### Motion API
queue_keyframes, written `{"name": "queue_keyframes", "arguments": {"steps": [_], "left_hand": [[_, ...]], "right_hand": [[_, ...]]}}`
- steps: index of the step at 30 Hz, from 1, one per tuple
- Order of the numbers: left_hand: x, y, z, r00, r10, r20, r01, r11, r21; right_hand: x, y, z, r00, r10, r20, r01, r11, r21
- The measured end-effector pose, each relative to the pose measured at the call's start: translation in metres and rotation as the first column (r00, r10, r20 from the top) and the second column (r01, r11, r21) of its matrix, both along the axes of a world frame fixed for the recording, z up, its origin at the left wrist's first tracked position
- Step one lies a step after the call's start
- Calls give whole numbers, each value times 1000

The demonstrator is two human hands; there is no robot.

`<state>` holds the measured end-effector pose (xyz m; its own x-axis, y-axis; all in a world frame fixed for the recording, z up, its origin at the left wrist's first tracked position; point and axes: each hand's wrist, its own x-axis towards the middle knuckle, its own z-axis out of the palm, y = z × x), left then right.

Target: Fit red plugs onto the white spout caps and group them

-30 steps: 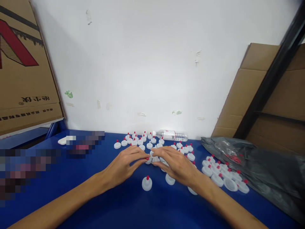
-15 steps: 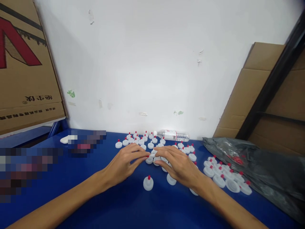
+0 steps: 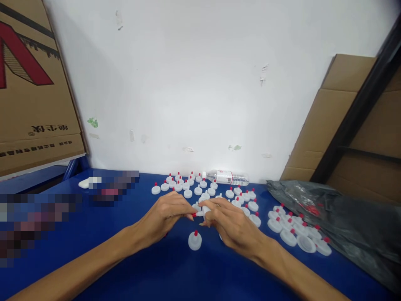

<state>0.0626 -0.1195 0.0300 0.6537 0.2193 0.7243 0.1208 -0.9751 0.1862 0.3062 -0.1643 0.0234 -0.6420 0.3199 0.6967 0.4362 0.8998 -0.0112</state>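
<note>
One white wall (image 3: 200, 83) fills the background. A large cardboard box (image 3: 31, 83) with a red print leans in at upper left. Flat cardboard sheets (image 3: 326, 125) stand against the wall at right, behind a black post (image 3: 360, 104). The blue surface (image 3: 150, 271) spans the lower part of the view. A crumpled black plastic bag (image 3: 341, 217) lies on its right side.

The left hand (image 3: 163, 217) and the right hand (image 3: 233, 223) meet just above the middle of the surface, forearms converging from the lower corners. The fingers of both hands are curled inward in a tight pinch, and both grip the held cap (image 3: 201, 212), a small white part with a red tip. The left fingertips are at the red tip; the right fingers cover the white body.

A clear water bottle (image 3: 226, 177) lies on its side against the wall. Many white caps with red tips (image 3: 188, 193) are scattered between the bottle and the hands. A second cluster of caps (image 3: 294, 234) sits just beside the bag. A single cap (image 3: 194, 241) stands upright on the surface, directly below the hands and clear of both.
</note>
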Motion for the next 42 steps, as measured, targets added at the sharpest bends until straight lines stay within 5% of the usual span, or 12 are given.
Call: {"name": "queue_keyframes", "arguments": {"steps": [10, 20, 25, 33, 38, 42], "left_hand": [[-3, -8, 4, 998, -59, 0, 58, 989, -137], [-6, -9, 4, 991, -130, -44, 101, 909, -404], [-5, -5, 4, 995, -91, -27, 73, 914, -399], [-1, 0, 14, 991, 130, -46, -137, 941, -311], [-22, 15, 22, 863, 295, -410, -410, 883, -228], [-36, 23, 27, 733, 254, -632, -515, 813, -271]], "right_hand": [[-3, -6, 2, 997, 58, -45, -58, 998, 3], [-4, -10, -2, 997, 73, 13, -73, 997, 34], [-4, -7, 2, 999, 38, 15, -39, 998, 45], [-5, -1, 17, 984, -123, 128, 118, 992, 47], [21, 18, 22, 930, -368, 21, 369, 928, -60], [46, 40, 17, 879, -473, 64, 476, 862, -173]]}}
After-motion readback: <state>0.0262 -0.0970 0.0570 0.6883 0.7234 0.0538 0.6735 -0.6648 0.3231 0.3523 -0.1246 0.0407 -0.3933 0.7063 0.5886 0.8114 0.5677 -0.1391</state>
